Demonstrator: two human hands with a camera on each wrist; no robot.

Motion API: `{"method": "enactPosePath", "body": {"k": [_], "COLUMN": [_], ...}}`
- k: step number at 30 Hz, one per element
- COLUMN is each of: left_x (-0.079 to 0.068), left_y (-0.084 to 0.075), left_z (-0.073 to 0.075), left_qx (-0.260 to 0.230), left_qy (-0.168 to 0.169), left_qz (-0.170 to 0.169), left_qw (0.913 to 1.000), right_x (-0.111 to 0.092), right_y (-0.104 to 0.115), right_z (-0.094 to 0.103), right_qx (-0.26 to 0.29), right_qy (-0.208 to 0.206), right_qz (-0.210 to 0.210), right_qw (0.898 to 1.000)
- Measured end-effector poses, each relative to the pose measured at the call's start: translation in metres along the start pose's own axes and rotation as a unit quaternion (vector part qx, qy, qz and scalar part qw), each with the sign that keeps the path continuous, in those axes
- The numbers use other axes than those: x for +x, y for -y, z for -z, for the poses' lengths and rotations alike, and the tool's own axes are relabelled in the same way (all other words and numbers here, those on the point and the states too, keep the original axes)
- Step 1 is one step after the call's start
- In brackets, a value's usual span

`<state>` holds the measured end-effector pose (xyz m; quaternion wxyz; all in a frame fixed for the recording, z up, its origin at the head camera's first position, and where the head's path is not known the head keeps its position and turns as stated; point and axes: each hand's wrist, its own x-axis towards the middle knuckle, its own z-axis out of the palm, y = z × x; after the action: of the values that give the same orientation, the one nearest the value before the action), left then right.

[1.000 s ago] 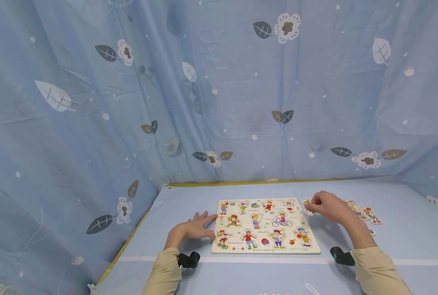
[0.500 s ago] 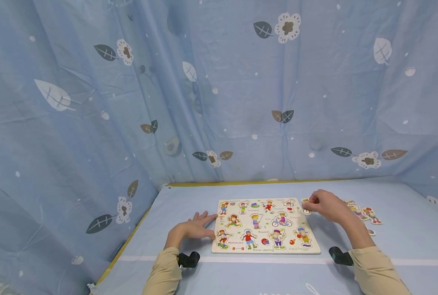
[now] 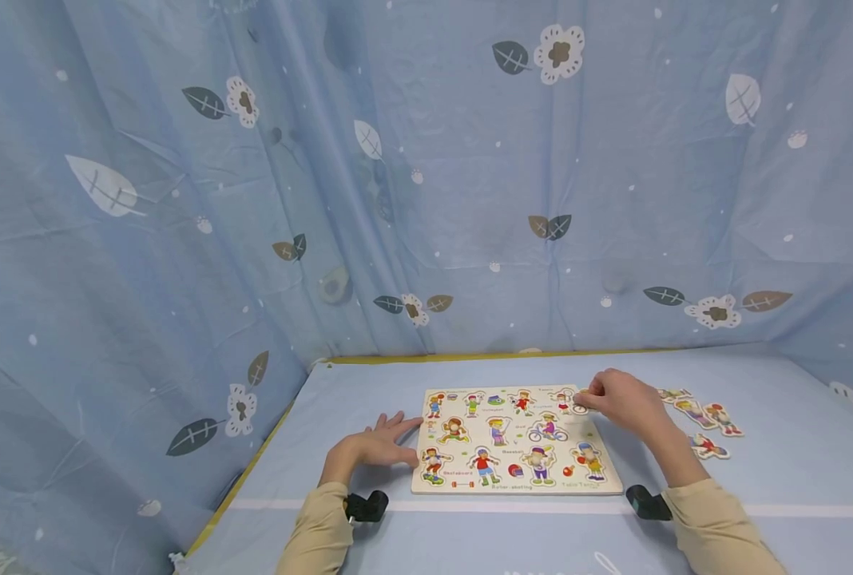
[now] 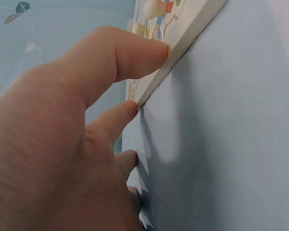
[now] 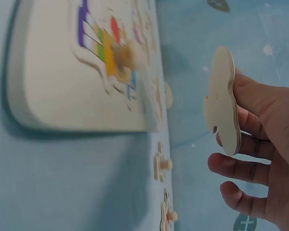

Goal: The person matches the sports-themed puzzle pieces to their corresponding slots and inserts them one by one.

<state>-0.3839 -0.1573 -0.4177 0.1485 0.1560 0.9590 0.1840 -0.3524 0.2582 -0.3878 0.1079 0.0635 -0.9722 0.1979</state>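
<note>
A wooden puzzle board (image 3: 470, 455) with colourful sports figures lies flat on the table. Against its left edge rest the thumb and index finger of my left hand (image 3: 379, 443), fingers spread and fairly straight; the left wrist view shows both tips touching the board (image 4: 183, 43). My right hand (image 3: 624, 403) pinches a flat wooden puzzle piece (image 3: 581, 407) at the board's upper right edge. Part of a wheel picture shows on that piece, and the fingers hide the rest. In the right wrist view its plain back (image 5: 221, 101) faces the camera, held up off the board.
Right of the board lie several loose puzzle pieces, among them a red-topped figure (image 3: 721, 419) and another piece (image 3: 708, 447). Some have small round knobs, such as this piece (image 5: 161, 164). A patterned blue curtain (image 3: 470, 200) hangs behind the table.
My right hand has moved left with the puzzle piece, from beside the board to its upper right edge. More of the loose pieces now shows. My left hand has stayed put.
</note>
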Motion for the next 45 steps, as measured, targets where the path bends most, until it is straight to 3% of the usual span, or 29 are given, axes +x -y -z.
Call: {"method": "enactPosePath", "body": {"k": [8,18,26,29,45], "left_x": [-0.001,-0.001,-0.003,-0.004,-0.002], "left_y": [0.001,-0.001,-0.004,-0.003,-0.001], "left_z": [0.001,0.002,0.004,0.005,0.004], "left_qx": [-0.003,0.000,-0.005,-0.006,0.000], "left_qy": [0.002,0.002,0.009,0.011,0.010], "left_qz": [-0.002,-0.002,-0.004,-0.005,-0.007], "left_qw": [1.0000,1.0000,0.9999,0.9999,0.9999], "right_x": [0.002,-0.005,-0.006,-0.006,-0.009], "right_y": [0.016,0.019,0.018,0.018,0.032], "right_z": [-0.019,-0.030,-0.022,-0.018,-0.024], "right_qx": [-0.018,-0.021,0.017,0.032,0.013], "right_qy": [0.022,0.069,0.127,0.147,0.101], "right_qz": [0.010,0.011,0.000,0.013,0.045], "right_qw": [1.000,0.997,0.992,0.989,0.994]}}
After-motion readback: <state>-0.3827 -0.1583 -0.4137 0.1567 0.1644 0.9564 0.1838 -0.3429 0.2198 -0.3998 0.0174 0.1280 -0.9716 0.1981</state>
